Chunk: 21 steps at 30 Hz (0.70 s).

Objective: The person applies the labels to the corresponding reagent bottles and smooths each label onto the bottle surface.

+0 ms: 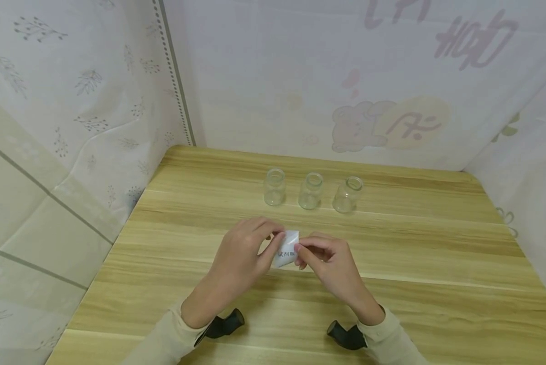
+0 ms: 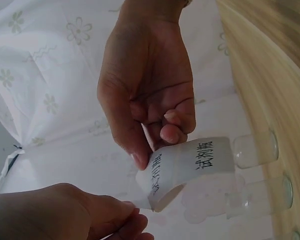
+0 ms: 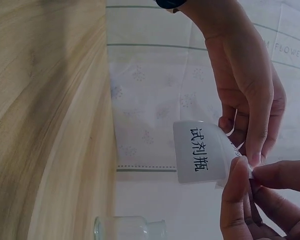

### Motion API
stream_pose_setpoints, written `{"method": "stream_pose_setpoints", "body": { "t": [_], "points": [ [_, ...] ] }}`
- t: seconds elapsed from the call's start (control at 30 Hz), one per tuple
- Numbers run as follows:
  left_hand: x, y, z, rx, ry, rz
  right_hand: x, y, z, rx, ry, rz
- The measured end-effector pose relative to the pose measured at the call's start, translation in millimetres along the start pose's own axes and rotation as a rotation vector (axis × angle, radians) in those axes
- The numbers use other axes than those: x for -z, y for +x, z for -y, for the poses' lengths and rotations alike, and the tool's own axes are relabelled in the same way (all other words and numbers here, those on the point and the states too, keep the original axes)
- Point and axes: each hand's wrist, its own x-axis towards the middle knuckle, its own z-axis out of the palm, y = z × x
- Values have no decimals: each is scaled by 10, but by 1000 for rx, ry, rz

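Observation:
Both hands hold a curved white strip of printed labels (image 1: pixel 287 248) in front of the jars. My left hand (image 1: pixel 243 251) pinches it between thumb and fingers at its left side. On the opposite edge, my right hand (image 1: pixel 329 261) pinches it with thumb and forefinger. Black characters repeat along the strip (image 2: pixel 189 162) in the left wrist view, where it bends over. The right wrist view shows the fingertips of both hands close together at one end of the strip (image 3: pixel 199 152). Whether a label is partly lifted from its backing, I cannot tell.
Beyond the hands, three clear glass jars stand in a row: a left jar (image 1: pixel 275 187), a middle jar (image 1: pixel 311 191) and a right jar (image 1: pixel 347 195). All are on the wooden table (image 1: pixel 186 203). Patterned cloth (image 1: pixel 254 76) hangs behind and at the sides.

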Motion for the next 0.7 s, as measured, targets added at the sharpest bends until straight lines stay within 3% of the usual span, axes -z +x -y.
{"method": "stream_pose_setpoints", "body": {
  "t": [0.43,0.7],
  "points": [
    [51,3,54,92,84,6,-49,25,-74,-202,15,40],
    [68,11,112,118,134,-25,-100,63,-256,-383,3,70]
  ]
}}
